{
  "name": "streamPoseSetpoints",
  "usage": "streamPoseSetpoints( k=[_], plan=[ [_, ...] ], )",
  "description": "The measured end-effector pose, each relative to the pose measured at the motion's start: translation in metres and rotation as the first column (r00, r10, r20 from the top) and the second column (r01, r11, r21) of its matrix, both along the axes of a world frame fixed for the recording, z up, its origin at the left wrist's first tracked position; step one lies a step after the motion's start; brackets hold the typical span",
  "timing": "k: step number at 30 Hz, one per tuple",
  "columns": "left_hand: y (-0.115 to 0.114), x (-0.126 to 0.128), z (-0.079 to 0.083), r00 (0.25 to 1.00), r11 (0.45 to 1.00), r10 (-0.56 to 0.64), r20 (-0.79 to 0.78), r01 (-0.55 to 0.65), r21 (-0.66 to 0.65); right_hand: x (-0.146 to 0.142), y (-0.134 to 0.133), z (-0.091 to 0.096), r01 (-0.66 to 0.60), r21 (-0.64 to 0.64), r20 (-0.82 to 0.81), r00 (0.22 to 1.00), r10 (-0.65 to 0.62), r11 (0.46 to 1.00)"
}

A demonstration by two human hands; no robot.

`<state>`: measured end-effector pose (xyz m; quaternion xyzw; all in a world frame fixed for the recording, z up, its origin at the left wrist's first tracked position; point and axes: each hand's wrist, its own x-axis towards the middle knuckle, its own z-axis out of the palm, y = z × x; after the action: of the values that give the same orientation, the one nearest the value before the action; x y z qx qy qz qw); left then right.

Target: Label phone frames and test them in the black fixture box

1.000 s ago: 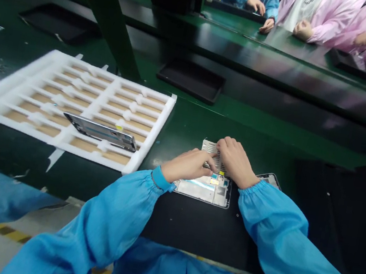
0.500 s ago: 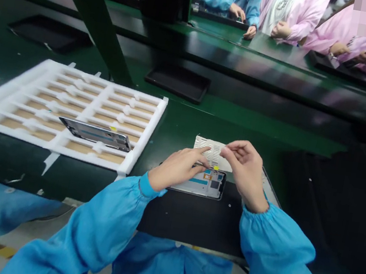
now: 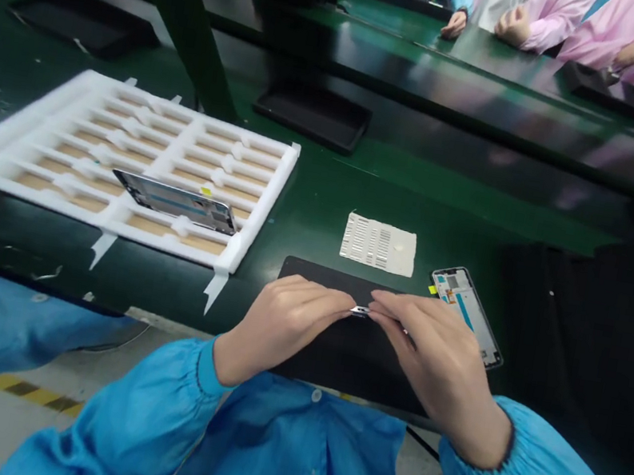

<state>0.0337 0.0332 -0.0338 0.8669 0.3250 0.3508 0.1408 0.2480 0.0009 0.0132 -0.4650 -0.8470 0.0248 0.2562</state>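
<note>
My left hand (image 3: pixel 287 326) and my right hand (image 3: pixel 440 355) meet above a black mat (image 3: pixel 328 353), fingers closed over a phone frame (image 3: pixel 361 311). Only a short strip of its edge shows between the fingertips; the hands hide everything else. Just right of my right hand, a second phone frame (image 3: pixel 481 330) with a yellow tab lies on the bench, inner side up. Beyond the mat is a cream sheet (image 3: pixel 380 245) bearing rows of small silver strips.
At left, a white foam tray (image 3: pixel 187 143) with slots carries a tilted phone frame (image 3: pixel 177 203). Black trays (image 3: pixel 313 114) sit farther back, near a slanted green post (image 3: pixel 178 12). Dark material (image 3: pixel 591 340) covers the right side. Co-workers' hands (image 3: pixel 514 26) show across the bench.
The phone frame that lay flat on the mat is now raised edge-on between both hands. My right hand has left the cream sheet. The view has tipped slightly downward.
</note>
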Motion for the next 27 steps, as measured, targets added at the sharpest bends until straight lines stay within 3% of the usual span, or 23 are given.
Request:
streamPoseSetpoints(
  k=[7,15,21,27],
  plan=[
    [-0.006,0.000,-0.002,0.999,1.000,-0.006,0.043,0.007,-0.012,-0.006,0.000,0.004,-0.048,-0.076,0.154,0.986,0.059,0.996],
    [-0.008,-0.001,-0.006,0.998,1.000,-0.013,0.059,0.012,0.019,-0.022,-0.004,0.011,-0.032,-0.069,0.223,0.974,0.046,0.997],
    [-0.011,-0.002,-0.007,0.998,1.000,-0.020,0.054,0.020,0.014,-0.011,-0.019,-0.001,0.044,-0.008,0.112,0.993,-0.043,0.999],
    [-0.011,-0.002,-0.006,0.998,0.999,-0.029,0.063,0.028,0.017,-0.008,-0.037,-0.021,-0.007,0.079,0.228,0.973,-0.011,0.997]
  ],
)
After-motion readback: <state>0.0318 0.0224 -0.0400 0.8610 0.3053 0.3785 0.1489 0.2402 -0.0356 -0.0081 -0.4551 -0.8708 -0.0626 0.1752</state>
